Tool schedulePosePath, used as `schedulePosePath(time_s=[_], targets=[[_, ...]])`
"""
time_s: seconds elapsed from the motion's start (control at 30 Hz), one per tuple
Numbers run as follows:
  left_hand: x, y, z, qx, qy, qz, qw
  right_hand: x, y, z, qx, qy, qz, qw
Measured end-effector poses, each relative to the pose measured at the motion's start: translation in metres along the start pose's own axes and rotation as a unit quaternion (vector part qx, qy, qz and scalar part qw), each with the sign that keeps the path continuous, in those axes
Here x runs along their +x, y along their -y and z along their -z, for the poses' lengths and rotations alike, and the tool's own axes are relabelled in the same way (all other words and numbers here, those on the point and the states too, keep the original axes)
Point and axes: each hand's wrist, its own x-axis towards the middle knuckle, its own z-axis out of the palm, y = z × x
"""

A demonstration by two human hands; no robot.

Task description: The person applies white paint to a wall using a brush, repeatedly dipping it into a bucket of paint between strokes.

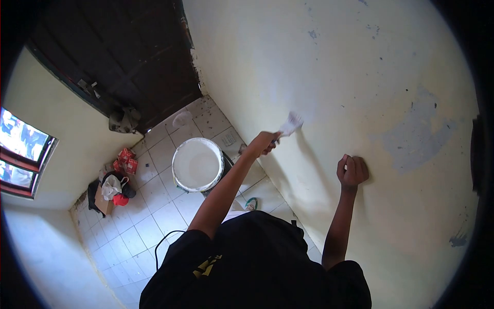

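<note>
The flat paintbrush (293, 122) is to the upper right of the bucket (223, 170) as the view shows it, in front of the pale wall (329, 67). The left hand (263, 143) has its fingers wrapped around the handle, and the whitened bristles point away from the person. Whether the bristle tips touch the wall I cannot say surely, because this part is small and somewhat blurred.

I judge that the brush is light, with a stiff handle and soft, bending bristles. It should not break easily, but any wet coating that reaches the handle could make it slippery. The good place to hold it is the handle, close below the bristle head, where the fingers now are; the bristles themselves are better left free.

The right hand (353, 171), farther to the right of the bucket than the brush, is folded into a fist beside the wall, and I see no tool in it. The bucket, with its white contents, would probably be much heavier than the brush
</note>
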Motion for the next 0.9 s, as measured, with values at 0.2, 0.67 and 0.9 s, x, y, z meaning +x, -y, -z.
schedulePosePath(time_s=[0.2, 0.67, 0.9], targets=[[-0.014, -0.008, -0.008, 0.23, -0.124, 0.023, 0.965, 0.0, -0.002, -0.001, -0.016, -0.01, 0.006, 1.0], [-0.046, -0.086, -0.029, 0.11, -0.015, -0.082, 0.99, 0.001, 0.0, -0.001, 0.004, -0.008, 0.003, 1.0], [0.003, 0.012, 0.007, 0.365, -0.153, -0.059, 0.917, -0.001, -0.002, 0.001, -0.004, -0.019, 0.011, 1.0]])
